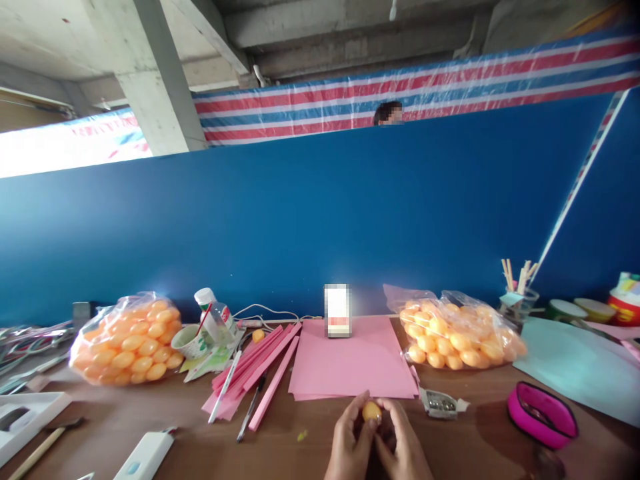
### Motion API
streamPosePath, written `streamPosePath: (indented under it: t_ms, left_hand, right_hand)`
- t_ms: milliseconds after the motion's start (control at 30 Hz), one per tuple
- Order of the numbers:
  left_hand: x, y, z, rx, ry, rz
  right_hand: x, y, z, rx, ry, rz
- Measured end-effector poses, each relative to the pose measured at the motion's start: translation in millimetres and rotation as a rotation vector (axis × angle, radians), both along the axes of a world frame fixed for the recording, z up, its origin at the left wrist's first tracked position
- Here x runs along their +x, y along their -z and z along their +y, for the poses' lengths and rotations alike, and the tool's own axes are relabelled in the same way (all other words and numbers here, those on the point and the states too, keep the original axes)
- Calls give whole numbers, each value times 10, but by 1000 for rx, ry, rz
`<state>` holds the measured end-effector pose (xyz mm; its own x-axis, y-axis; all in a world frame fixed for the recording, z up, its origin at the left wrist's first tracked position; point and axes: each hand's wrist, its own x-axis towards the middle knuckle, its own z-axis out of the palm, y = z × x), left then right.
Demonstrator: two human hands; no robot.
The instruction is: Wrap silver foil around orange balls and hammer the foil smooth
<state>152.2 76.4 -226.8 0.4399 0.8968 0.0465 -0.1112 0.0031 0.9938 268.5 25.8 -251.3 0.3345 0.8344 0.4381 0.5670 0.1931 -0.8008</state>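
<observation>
My left hand [351, 441] and my right hand [403, 443] meet at the bottom middle of the view, fingers curled around one small orange ball [372, 411] held between them. They hover over the brown table [125, 417], just in front of a stack of pink paper sheets [350, 365]. A small open packet of metal bits [440, 403] lies just right of my right hand.
Two clear bags of orange balls sit at the left [127, 340] and right [457, 330]. Pink paper strips [257, 367], pens, a paper cup [190, 341] and a bottle [215, 315] lie left of centre. A pink pouch [543, 415] and pale green sheet [575, 363] are right. A blue partition [320, 227] backs the table.
</observation>
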Motion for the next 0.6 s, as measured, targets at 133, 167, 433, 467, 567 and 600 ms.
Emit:
streamPosePath:
  t_ms: [133, 167, 433, 467, 567, 600]
  left_hand:
    - [3, -17, -4, 102, 48, 11]
    - [8, -25, -3, 121, 53, 8]
    - [42, -51, -25, 41, 15, 3]
    - [39, -52, -29, 17, 19, -18]
    - [27, -54, -30, -40, 42, -78]
    - [23, -53, -26, -45, 48, -90]
  right_hand:
    - [10, 92, 11, 0, -10, 62]
    - [12, 110, 15, 17, -11, 68]
    - [-10, -2, 14, 58, -30, 43]
    - [-13, -21, 12, 50, -30, 37]
    - [-19, -33, 12, 43, -7, 22]
    - [-19, -26, 13, 40, -3, 20]
